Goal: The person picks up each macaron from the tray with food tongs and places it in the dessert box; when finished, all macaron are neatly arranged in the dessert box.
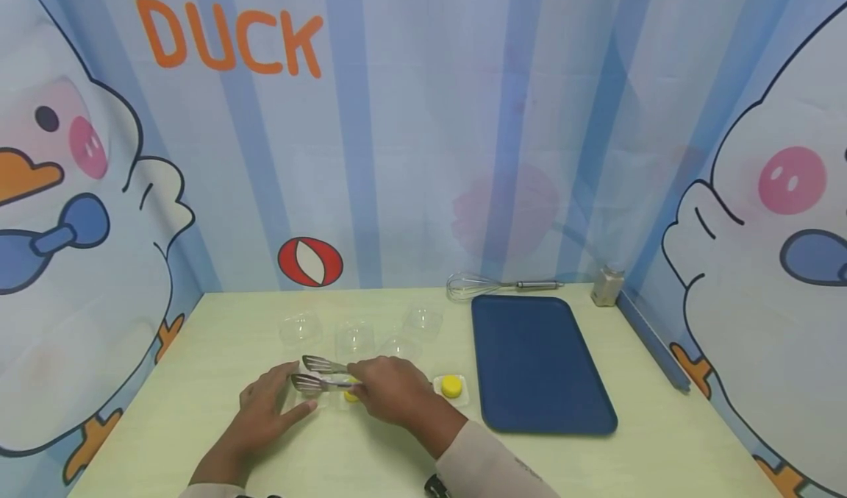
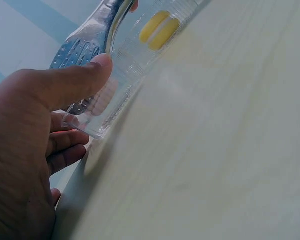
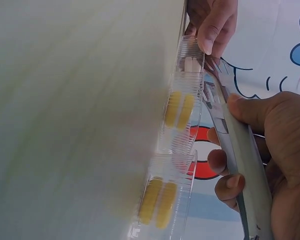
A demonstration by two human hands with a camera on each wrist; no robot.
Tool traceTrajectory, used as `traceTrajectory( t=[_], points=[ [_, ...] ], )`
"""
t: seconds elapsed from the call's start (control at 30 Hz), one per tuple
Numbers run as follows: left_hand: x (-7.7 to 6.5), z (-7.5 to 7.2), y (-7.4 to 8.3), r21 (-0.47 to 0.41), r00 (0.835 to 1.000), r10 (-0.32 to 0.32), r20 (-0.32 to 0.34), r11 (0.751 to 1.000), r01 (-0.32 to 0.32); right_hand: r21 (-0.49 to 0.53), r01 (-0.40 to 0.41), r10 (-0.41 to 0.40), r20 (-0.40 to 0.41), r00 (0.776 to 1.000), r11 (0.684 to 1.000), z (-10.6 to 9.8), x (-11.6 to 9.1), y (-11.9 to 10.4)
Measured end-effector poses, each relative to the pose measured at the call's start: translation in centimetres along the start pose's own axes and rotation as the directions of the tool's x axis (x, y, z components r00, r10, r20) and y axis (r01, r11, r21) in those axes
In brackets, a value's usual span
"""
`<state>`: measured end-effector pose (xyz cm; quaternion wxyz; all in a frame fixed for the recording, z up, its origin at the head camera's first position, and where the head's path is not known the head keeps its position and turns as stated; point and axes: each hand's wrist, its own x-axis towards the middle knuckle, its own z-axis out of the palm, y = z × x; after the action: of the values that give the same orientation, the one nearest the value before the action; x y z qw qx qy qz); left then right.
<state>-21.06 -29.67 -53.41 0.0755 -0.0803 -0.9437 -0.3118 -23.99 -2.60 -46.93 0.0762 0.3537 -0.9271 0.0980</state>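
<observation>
My left hand (image 1: 263,410) steadies a small clear plastic box (image 2: 125,97) on the table, thumb on one side and fingers on the other. A pale pinkish macaron (image 2: 106,97) is in that box. My right hand (image 1: 392,389) grips metal tongs (image 3: 247,165), whose slotted heads are spread over the left box; in the left wrist view one head reaches down beside the pale macaron. Whether it touches is hard to tell. To the right, a yellow macaron (image 3: 179,111) stands in a second clear box, and another yellow macaron (image 1: 451,386) is in a third.
Several clear plastic lids or boxes (image 1: 354,338) stand behind the hands. A blue tray (image 1: 539,365) lies on the right, with a whisk (image 1: 503,286) behind it. Near the back right corner is a small shaker-like container (image 1: 607,286). A printed curtain (image 1: 423,130) surrounds the table.
</observation>
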Motion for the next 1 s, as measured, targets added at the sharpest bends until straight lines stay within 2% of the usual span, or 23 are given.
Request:
traceTrajectory(
  t=[0.23,0.67,1.0],
  points=[
    [0.0,0.0,0.1,-0.011,1.000,0.007,-0.005,1.000,-0.007,-0.028,0.037,-0.037,-0.003,0.999,0.999,0.0,0.2,-0.1],
    [-0.1,-0.1,0.1,-0.004,0.999,0.032,-0.021,0.999,-0.032,-0.032,0.035,-0.035,0.013,0.999,0.999,0.1,0.4,-0.2],
    [-0.1,-0.1,0.2,0.020,1.000,0.024,-0.012,1.000,-0.024,0.021,-0.021,0.022,-0.034,0.999,1.000,-1.5,-1.2,0.7]
  ],
)
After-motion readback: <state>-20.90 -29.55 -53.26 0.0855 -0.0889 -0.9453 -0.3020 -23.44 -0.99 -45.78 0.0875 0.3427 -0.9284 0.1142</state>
